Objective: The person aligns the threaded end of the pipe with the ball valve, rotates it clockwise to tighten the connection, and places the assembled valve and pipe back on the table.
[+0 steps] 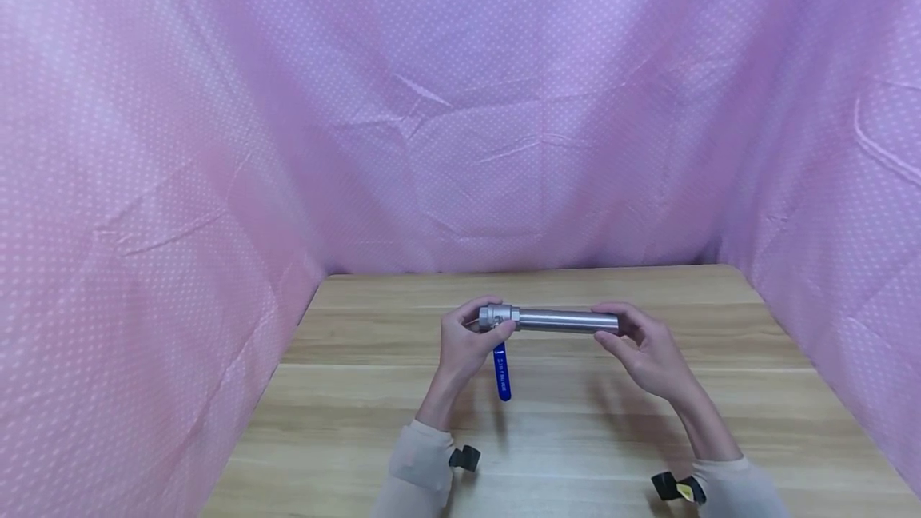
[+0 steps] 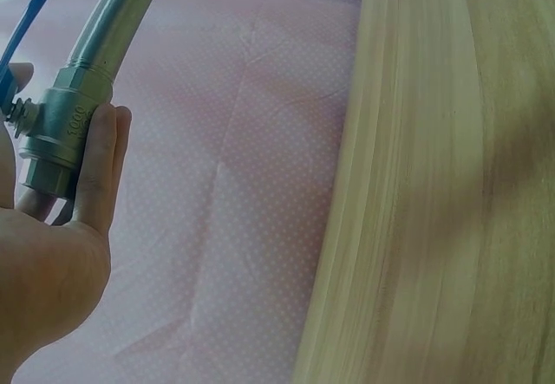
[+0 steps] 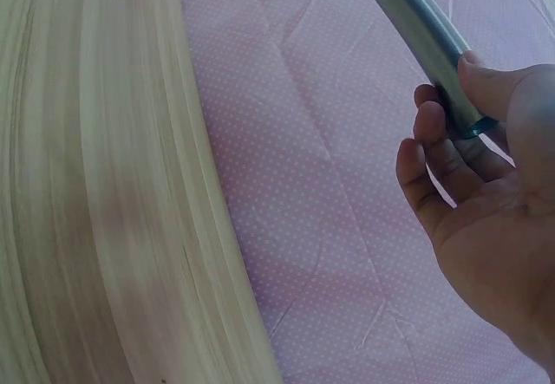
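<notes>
A silver ball valve (image 1: 500,315) with a blue lever handle (image 1: 502,374) is held up above the table by my left hand (image 1: 464,346). Its thumb and fingers grip the valve body from both sides, and raised lettering shows on the metal in the left wrist view. Joined to the valve's right side is a straight metal pipe (image 1: 561,320), level across the head view. At the pipe's far right end my right hand (image 1: 651,354) pinches it between thumb and fingers. The lever hangs toward the front edge of the table.
Beneath both hands lies a light wood-grain table (image 1: 532,454). Pink dotted cloth (image 1: 504,142) hangs behind it and on both sides. A black strap piece (image 1: 464,458) sits at the left wrist, another black piece (image 1: 669,487) at the right.
</notes>
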Motion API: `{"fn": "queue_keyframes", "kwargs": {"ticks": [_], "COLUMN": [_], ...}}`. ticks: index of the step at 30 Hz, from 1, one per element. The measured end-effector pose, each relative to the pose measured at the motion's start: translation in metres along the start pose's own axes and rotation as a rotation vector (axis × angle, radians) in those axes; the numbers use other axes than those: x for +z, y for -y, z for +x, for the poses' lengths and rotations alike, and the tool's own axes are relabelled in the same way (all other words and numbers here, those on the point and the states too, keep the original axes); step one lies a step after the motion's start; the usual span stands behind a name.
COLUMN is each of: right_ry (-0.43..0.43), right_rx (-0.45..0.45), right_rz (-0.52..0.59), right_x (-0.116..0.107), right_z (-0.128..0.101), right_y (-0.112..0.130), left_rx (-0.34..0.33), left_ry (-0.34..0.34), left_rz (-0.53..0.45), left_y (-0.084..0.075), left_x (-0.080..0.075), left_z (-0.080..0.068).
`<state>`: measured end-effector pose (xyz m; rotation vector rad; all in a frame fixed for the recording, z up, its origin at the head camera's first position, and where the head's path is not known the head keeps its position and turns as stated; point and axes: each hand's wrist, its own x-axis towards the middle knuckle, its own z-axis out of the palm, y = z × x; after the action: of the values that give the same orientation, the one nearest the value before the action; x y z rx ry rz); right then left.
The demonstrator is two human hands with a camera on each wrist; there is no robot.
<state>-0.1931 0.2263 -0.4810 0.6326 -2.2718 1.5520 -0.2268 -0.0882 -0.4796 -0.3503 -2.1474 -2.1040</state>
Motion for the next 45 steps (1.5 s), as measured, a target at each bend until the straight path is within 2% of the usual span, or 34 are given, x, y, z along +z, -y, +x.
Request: {"fn": "queue_keyframes", "kwargs": {"ticks": [10, 16, 25, 31, 35, 39, 45], "right_ry": [0.004, 0.013, 0.026, 0.032, 0.044, 0.068, 0.131], "right_rx": [0.02, 0.042, 0.088, 0.111, 0.133, 0.174, 0.264], "right_rz": [-0.073, -0.072, -0.052, -0.078, -0.089, -0.091, -0.089], "right_x": [-0.001, -0.001, -0.001, -0.005, -0.008, -0.013, -0.017], "right_z": [-0.001, -0.002, -0.002, -0.002, -0.003, -0.004, -0.006], "right_y": [0.004, 0.003, -0.003, -0.009, -0.015, -0.021, -0.034], "left_rx": [-0.022, -0.021, -0.074, -0.102, -0.155, -0.208, -0.23], "left_ry": [0.007, 0.016, 0.045, 0.105, 0.155, 0.225, 0.296], "left_rz": [-0.01, 0.003, 0.048, 0.068, 0.062, 0.044, 0.079], "left_y": [0.004, 0.006, 0.008, 0.011, 0.014, 0.019, 0.03], "left_x": [0.0, -0.001, -0.001, 0.001, -0.001, -0.003, -0.004], "left_z": [-0.004, -0.005, -0.002, 0.002, 0.001, 0.001, 0.002]}}
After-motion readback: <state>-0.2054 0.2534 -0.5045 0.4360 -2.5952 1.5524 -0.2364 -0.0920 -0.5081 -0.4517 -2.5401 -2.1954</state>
